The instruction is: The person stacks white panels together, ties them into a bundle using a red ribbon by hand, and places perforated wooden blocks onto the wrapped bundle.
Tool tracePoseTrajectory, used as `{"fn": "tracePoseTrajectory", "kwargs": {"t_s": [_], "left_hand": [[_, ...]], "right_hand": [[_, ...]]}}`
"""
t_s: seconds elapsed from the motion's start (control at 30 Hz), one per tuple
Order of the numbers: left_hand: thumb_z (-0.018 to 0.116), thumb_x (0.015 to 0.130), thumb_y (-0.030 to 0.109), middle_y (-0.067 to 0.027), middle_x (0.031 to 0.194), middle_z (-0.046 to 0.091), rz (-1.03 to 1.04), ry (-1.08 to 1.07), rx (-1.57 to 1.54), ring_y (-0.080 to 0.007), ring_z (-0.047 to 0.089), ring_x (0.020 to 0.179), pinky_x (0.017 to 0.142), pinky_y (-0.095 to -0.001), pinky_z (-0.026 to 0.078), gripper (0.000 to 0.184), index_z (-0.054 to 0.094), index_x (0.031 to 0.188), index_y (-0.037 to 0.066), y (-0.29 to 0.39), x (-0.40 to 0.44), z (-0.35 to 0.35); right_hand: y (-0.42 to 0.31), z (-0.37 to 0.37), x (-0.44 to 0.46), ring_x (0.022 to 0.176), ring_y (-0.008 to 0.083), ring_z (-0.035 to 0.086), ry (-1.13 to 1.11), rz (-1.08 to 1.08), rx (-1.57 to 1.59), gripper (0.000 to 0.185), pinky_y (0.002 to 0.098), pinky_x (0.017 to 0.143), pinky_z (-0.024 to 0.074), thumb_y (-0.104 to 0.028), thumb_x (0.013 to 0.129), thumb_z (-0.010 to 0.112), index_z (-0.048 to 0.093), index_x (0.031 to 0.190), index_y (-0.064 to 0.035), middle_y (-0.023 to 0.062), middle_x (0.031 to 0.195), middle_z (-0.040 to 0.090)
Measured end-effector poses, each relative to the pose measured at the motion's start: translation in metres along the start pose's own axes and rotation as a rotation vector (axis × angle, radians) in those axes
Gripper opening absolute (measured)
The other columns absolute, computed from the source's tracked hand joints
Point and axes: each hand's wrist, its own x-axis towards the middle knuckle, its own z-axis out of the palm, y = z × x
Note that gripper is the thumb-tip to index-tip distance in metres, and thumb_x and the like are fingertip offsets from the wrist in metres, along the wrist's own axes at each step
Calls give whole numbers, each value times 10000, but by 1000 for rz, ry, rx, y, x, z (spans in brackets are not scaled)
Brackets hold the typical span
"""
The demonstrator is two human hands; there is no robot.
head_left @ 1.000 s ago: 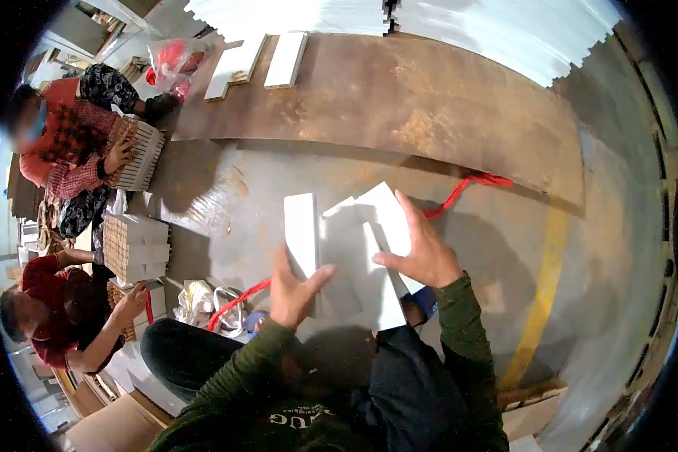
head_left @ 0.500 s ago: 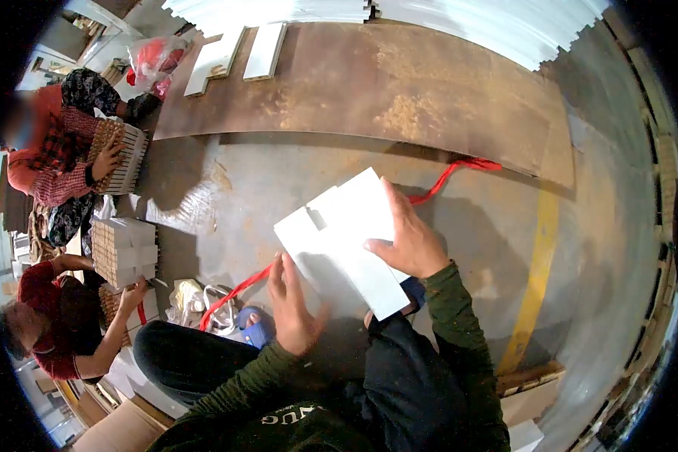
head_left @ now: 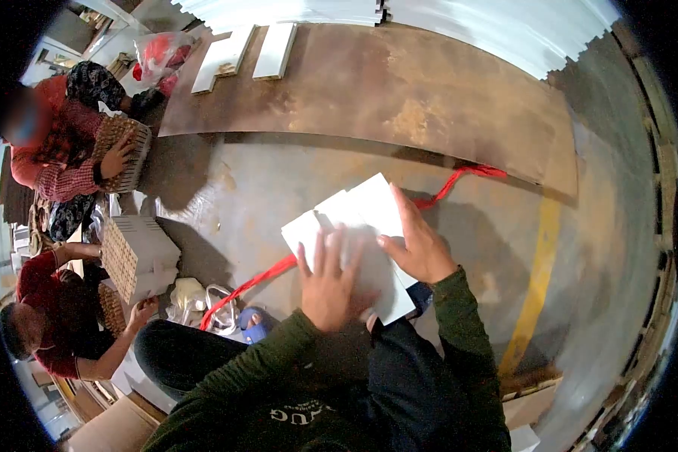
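Note:
Several white flat boards [head_left: 384,290] lie in an uneven, overlapping stack in front of me, above my knees. My left hand [head_left: 330,282] is over their near left part with its fingers spread, slightly blurred. It seems to rest on the top surface, though contact is hard to judge. My right hand [head_left: 423,241] grips the right edge, thumb on top and fingers stretched along the side. Red strap [head_left: 252,285] comes out at the left of the boards and shows again beyond their far right side. What supports the boards underneath is hidden.
A low brown board [head_left: 339,83] spans the floor ahead, bearing white pieces [head_left: 276,51]. Long white stock [head_left: 497,26] lies behind it. Two people sit at left, handling bundles [head_left: 139,256]. Plastic bags [head_left: 188,301] and a blue slipper [head_left: 255,325] are near my knee.
My left hand has moved right from beside the boards to over them. My right hand keeps its place at the edge. At left, a person's white bundle has turned and tilted.

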Motion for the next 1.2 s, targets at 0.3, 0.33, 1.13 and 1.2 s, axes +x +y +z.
{"fn": "tracePoseTrajectory", "kwargs": {"t_s": [0.3,0.33,1.13,1.2], "left_hand": [[624,678,495,-105,1434,198,148,-75,-10,-352,180,1314,983,-639,136,810,293,1366,224,19,-7,4],[614,698,482,-108,1433,200,98,-86,-66,-353,180,1313,983,-639,132,785,293,1366,224,15,-3,0],[475,884,310,-35,935,459,-726,419,-1575,-127,428,864,764,-273,371,384,393,1134,31,-33,15,36],[411,909,340,-101,1044,503,-1084,504,-1875,-203,479,986,844,-309,400,434,371,1219,39,-35,13,33]], "right_hand": [[5,1,4,1280,353,261,-41,31,17,694,391,1044,231,-165,803,502,134,1362,18,241,1382,245],[6,2,5,1282,353,259,-39,28,45,705,390,1044,229,-164,799,511,130,1363,20,239,1384,243],[42,7,6,1260,182,253,-222,237,786,666,315,1042,192,-108,802,494,179,1380,-6,109,1356,308],[111,17,7,1273,182,262,-110,339,768,558,302,1047,192,-87,835,434,250,1354,3,118,1361,327]]}}
